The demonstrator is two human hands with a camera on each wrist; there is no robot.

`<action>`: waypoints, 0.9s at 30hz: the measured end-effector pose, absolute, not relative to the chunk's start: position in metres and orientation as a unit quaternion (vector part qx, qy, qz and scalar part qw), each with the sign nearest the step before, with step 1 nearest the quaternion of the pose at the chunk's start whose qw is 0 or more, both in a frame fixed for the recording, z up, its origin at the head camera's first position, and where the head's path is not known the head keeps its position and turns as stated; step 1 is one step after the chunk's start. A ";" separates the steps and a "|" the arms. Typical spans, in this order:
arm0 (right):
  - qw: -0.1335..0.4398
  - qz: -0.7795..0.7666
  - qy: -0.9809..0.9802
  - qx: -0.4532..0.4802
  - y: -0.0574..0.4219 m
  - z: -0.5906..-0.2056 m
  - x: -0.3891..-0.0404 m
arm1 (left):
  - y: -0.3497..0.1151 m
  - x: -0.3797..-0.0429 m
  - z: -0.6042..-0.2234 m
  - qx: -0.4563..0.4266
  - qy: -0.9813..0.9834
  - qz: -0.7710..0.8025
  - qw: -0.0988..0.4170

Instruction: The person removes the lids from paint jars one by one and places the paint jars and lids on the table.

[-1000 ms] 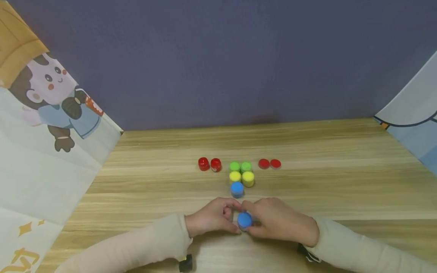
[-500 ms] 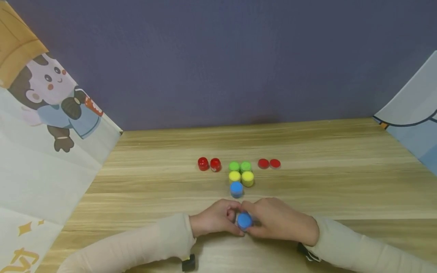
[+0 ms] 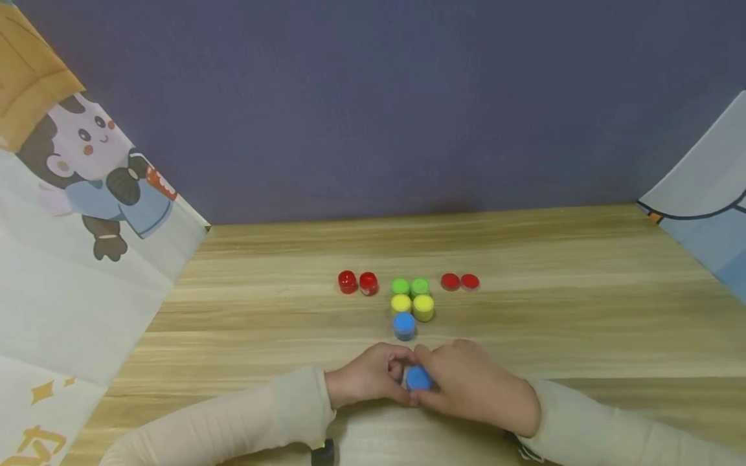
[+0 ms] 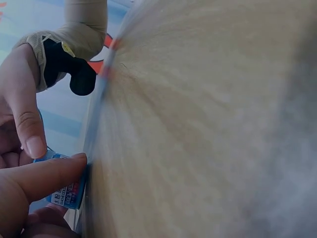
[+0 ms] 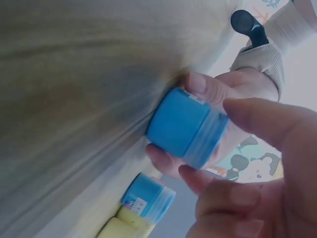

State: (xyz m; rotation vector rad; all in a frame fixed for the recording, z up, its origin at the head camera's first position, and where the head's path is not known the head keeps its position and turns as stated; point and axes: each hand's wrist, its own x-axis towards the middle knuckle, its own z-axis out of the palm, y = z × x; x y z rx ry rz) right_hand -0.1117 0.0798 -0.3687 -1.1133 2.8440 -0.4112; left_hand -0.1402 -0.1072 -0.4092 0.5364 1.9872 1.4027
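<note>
Between both hands a small blue-lidded paint jar stands on the table near the person. My left hand grips the jar's body low down, thumb on one side and a finger on the other, as the right wrist view shows around the blue jar body. With thumb and finger, my right hand pinches the lid at the top. The left wrist view shows printed text on the jar's label, partly behind the left thumb. A second blue jar stands just beyond the hands.
Two yellow jars and two green jars stand in rows behind the second blue jar. Further left are two red jars, seemingly without lids. Two flat red lids lie at right on the wooden table.
My right hand has turned at the lid, its wrist swinging toward the person. My left hand has shifted slightly right against the jar. The other jars and the red lids stay put.
</note>
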 end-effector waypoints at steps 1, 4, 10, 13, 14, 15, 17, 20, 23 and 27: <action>0.024 -0.122 0.926 -0.358 0.079 -0.369 -0.111 | -0.107 -0.140 -0.410 0.203 0.757 0.534 0.318; 0.014 -0.096 0.933 -0.348 0.075 -0.369 -0.109 | -0.107 -0.139 -0.412 0.200 0.758 0.536 0.312; 0.001 -0.079 0.936 -0.342 0.070 -0.370 -0.108 | -0.107 -0.138 -0.414 0.203 0.762 0.533 0.307; 0.000 -0.080 0.936 -0.342 0.069 -0.370 -0.108 | -0.107 -0.138 -0.414 0.209 0.764 0.530 0.304; 0.001 -0.080 0.936 -0.344 0.068 -0.370 -0.109 | -0.107 -0.138 -0.414 0.211 0.765 0.528 0.303; 0.004 -0.081 0.935 -0.346 0.068 -0.370 -0.109 | -0.107 -0.138 -0.414 0.212 0.765 0.527 0.304; 0.013 -0.085 0.933 -0.350 0.067 -0.371 -0.110 | -0.108 -0.139 -0.415 0.211 0.765 0.525 0.307; 0.021 -0.086 0.928 -0.363 0.068 -0.371 -0.112 | -0.108 -0.139 -0.415 0.213 0.767 0.520 0.309; 0.019 -0.086 0.922 -0.377 0.068 -0.371 -0.115 | -0.108 -0.141 -0.414 0.219 0.766 0.519 0.309; 0.019 -0.073 0.915 -0.396 0.068 -0.369 -0.119 | -0.108 -0.143 -0.413 0.224 0.764 0.520 0.309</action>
